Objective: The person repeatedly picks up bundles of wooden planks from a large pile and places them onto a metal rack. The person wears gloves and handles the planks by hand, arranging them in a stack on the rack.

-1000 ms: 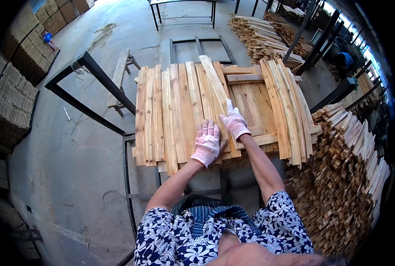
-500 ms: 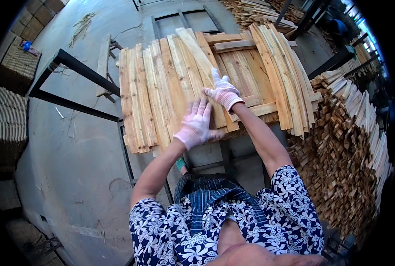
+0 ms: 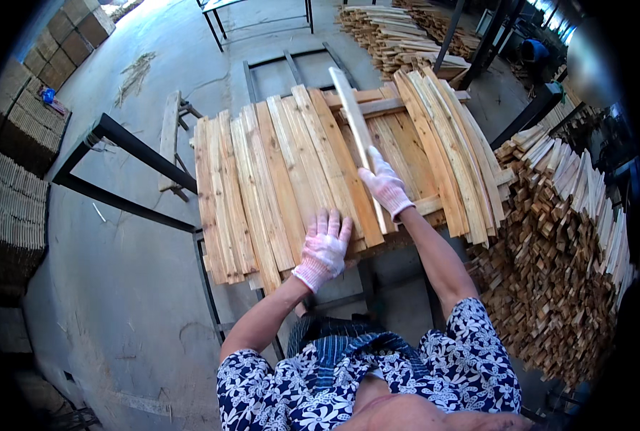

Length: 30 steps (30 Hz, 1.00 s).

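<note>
Right hand [image 3: 388,188], grip holding pale slat [image 3: 352,115]; left hand [image 3: 325,248], grip wide, on boards [image 3: 273,165]

Can't read any lettering, number or sign on the planks [image 3: 282,158] at twelve o'clock, the wood pile [image 3: 550,280] at four, the stacked bundles [image 3: 11,194] at nine or the flowered shirt [image 3: 320,402] at six.

Right hand [image 3: 387,185] holding plank [image 3: 356,118], left hand [image 3: 324,248] flat
</note>
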### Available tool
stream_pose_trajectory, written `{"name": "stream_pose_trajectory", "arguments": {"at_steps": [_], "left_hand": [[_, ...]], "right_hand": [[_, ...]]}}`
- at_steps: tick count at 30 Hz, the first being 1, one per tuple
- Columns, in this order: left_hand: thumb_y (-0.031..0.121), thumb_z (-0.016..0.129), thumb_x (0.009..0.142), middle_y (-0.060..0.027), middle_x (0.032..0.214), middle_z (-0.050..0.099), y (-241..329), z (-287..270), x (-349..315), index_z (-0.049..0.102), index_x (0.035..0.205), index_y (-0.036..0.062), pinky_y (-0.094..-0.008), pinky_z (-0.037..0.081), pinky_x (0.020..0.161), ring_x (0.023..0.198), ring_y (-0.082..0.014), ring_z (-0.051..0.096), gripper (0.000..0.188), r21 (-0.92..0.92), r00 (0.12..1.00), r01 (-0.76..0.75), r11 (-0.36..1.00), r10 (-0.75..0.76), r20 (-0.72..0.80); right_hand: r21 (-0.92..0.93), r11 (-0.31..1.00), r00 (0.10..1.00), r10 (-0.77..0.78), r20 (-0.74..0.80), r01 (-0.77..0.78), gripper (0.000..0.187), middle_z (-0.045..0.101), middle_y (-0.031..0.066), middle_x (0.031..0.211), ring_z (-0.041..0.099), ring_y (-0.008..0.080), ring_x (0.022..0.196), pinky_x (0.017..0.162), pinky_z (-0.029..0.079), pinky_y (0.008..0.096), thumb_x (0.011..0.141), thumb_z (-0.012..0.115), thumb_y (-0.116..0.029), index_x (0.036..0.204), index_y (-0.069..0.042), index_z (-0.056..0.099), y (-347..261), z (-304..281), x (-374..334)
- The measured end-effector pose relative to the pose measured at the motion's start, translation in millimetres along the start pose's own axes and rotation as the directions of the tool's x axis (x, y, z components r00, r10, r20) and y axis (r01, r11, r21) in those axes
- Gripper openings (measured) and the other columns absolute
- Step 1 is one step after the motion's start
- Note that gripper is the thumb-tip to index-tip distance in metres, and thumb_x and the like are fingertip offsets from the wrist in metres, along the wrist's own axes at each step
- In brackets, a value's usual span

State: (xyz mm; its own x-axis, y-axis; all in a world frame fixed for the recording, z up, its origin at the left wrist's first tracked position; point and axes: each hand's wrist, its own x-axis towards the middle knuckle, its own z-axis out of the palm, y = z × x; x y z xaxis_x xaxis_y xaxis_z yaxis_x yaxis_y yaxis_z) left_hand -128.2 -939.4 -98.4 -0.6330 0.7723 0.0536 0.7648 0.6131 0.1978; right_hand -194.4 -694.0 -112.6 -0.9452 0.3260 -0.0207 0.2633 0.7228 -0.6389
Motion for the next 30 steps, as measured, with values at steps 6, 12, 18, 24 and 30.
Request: {"name": "stream_pose_trajectory", "arguments": {"at_steps": [6, 12, 18, 24, 30], "left_hand": [[0.055, 0.082, 0.072, -0.0282, 0.146, 0.048, 7.0, 13.1, 3.6, 0.047, 0.143, 0.0031, -0.0624, 0.028, 0.117, 0.138, -0.0503, 0.042, 0.095, -0.018, 0.993, -0.047, 0.999, 0.045, -0.113], [0.056, 0.078, 0.074, -0.027, 0.141, 0.051, 17.4, -1.0, 6.1, 0.052, 0.138, 0.0046, -0.0586, 0.032, 0.116, 0.134, -0.0482, 0.044, 0.086, 0.07, 0.993, -0.064, 0.996, 0.071, -0.098], [0.049, 0.08, 0.077, -0.0235, 0.136, 0.055, 47.1, -50.9, 37.3, 0.058, 0.131, 0.0029, -0.0538, 0.041, 0.107, 0.129, -0.0437, 0.048, 0.074, 0.013, 0.993, -0.013, 1.0, 0.012, 0.114], [0.023, 0.076, 0.089, -0.0215, 0.126, 0.064, 209.6, -56.0, 109.1, 0.06, 0.131, 0.0012, -0.0443, 0.051, 0.099, 0.117, -0.0394, 0.061, 0.05, -0.574, 0.873, -0.444, 0.688, 0.475, -0.106], [0.018, 0.071, 0.094, -0.0196, 0.129, 0.064, 453.7, -44.1, 248.8, 0.058, 0.133, -0.0007, -0.0382, 0.048, 0.104, 0.12, -0.0312, 0.062, 0.046, -0.809, 0.652, -0.521, 0.271, 0.739, -0.172]], "right_hand": [[-0.708, 0.698, 0.982, -0.185, -0.036, 0.106, 0.03, 0.065, 0.0153, 0.114, 0.068, 0.03, 0.091, 0.074, 0.055, 0.0485, 0.099, 0.054, -0.03, 0.127, -0.023, 0.064, 33.1, 26.7, -19.9], [-0.239, 0.968, 0.997, -0.072, 0.01, 0.072, 0.034, 0.068, 0.0224, 0.109, 0.068, 0.0436, 0.098, 0.082, 0.055, 0.0541, 0.097, 0.048, -0.021, 0.128, -0.017, 0.06, 19.3, 13.6, -15.9], [-0.148, 0.956, 0.917, -0.288, -0.277, 0.255, 0.042, 0.065, 0.0216, 0.116, 0.064, 0.0408, 0.109, 0.093, 0.052, 0.0489, 0.094, 0.06, -0.021, 0.135, -0.01, 0.058, 40.9, -97.3, -77.5], [-0.529, 0.794, 0.795, -0.098, -0.599, -0.301, 0.018, 0.058, 0.0145, 0.083, 0.06, 0.0363, 0.082, 0.072, 0.052, 0.0486, 0.089, 0.06, -0.019, 0.105, -0.012, 0.057, 209.9, -307.3, -197.9], [-0.574, 0.211, 0.608, 0.176, -0.774, -0.791, 0.101, 0.03, 0.0179, 0.158, 0.033, 0.0441, 0.142, 0.108, 0.034, 0.0619, 0.079, 0.078, -0.054, 0.161, -0.032, 0.024, 349.1, -507.9, -292.3]]}}
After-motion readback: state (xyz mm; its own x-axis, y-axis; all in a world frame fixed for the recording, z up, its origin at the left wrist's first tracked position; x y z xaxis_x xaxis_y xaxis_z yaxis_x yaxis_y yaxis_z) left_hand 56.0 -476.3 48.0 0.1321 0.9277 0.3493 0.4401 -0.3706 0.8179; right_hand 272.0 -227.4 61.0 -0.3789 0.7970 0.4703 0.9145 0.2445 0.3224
